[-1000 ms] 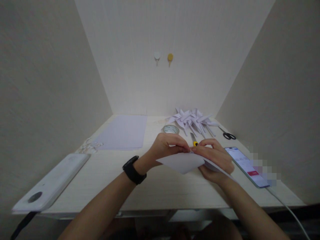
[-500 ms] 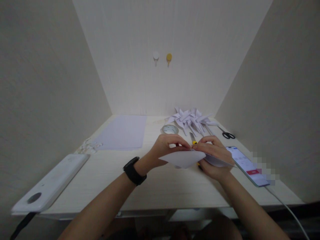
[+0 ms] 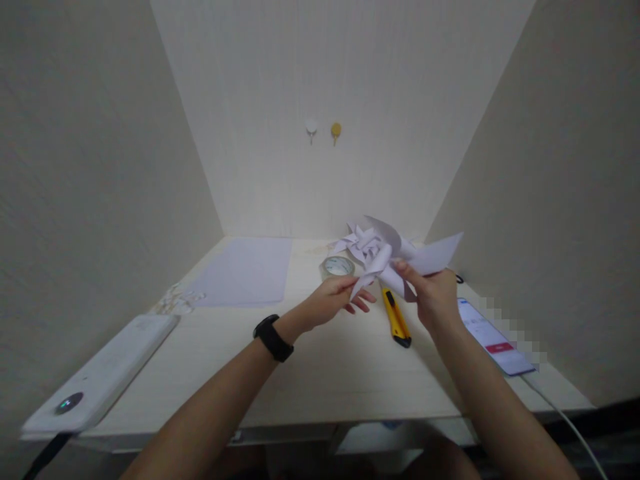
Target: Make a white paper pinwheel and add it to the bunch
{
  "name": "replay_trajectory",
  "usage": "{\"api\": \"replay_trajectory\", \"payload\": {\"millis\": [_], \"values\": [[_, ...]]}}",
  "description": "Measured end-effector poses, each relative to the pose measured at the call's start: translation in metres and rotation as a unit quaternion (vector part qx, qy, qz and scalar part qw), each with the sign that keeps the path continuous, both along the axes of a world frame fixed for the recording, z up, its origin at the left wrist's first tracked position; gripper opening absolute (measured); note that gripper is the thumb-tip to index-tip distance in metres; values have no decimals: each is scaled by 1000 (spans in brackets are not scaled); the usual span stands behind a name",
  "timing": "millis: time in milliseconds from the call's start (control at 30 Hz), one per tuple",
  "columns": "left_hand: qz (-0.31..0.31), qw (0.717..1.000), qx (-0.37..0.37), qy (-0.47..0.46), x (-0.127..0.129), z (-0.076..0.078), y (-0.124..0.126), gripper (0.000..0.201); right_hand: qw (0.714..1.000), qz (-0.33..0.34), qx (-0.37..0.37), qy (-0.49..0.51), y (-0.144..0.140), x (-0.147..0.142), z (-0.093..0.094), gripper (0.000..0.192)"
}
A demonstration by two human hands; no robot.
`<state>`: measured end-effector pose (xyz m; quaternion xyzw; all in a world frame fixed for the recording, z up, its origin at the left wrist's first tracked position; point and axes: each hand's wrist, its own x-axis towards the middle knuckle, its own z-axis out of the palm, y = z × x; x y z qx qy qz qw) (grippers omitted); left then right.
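Note:
Both of my hands hold a white paper pinwheel (image 3: 437, 255) above the desk, its curled blades fanned out toward the back wall. My right hand (image 3: 434, 293) grips it from the right, thumb pressed near the middle; its other fingers are mostly hidden behind the paper. At the left, my left hand (image 3: 336, 300) pinches a blade tip between thumb and forefinger while its remaining fingers stretch out below. Behind lies a pile of finished-looking paper pinwheels (image 3: 356, 241), partly covered by the held one. A yellow box cutter (image 3: 396, 321) rests on the desk between my hands.
A roll of clear tape (image 3: 338, 267) sits behind my left hand. White paper sheets (image 3: 245, 273) and tangled white strips (image 3: 177, 299) lie left, near a long white device (image 3: 103, 373). To the right are a cabled phone (image 3: 495, 337) and part of a scissors handle (image 3: 459, 279).
The pinwheel has been raised and turned so its blades face forward. My right hand has tilted upward, and my left hand has shifted from the middle to a blade tip. The box cutter is uncovered.

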<state>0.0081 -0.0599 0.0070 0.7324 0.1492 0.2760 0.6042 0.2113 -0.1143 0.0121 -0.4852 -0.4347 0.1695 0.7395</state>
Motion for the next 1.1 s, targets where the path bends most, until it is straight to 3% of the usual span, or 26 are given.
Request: {"api": "replay_trajectory", "payload": {"millis": [133, 300, 367, 433, 500, 567, 633, 700, 833, 1000, 1100], "values": [[28, 999, -39, 1, 5, -15, 5, 45, 995, -10, -53, 85, 15, 1, 4, 49], [72, 997, -37, 12, 10, -28, 13, 44, 988, 68, -104, 88, 14, 9, -4, 57], [80, 996, -51, 6, 10, -30, 14, 44, 997, 18, -71, 25, 11, 18, -10, 64], [83, 995, -62, 2, 10, -30, 14, 44, 992, -74, 4, -99, 6, 29, -13, 77], [87, 993, -76, 1, 9, -29, 12, 43, 950, -151, 49, -270, -1, 38, -13, 80], [84, 992, -93, 0, 7, -28, 11, 43, 881, -201, 67, -423, -9, 43, -11, 70], [73, 990, -118, -5, 6, -26, 10, 43, 824, -225, 75, -514, -14, 44, -8, 49], [56, 987, -152, -13, 4, -25, 8, 45, 802, -231, 77, -545, -16, 42, -9, 30], [37, 977, -209, -31, 3, -27, 6, 46, 811, -237, 65, -531, -16, 32, -20, 23], [79, 978, -194, -16, 5, -33, 8, 46, 828, -241, 40, -504, -17, 12, -29, 23], [94, 976, -195, -20, 7, -36, 10, 46, 856, -230, -4, -463, -20, -3, -27, 29]]}}
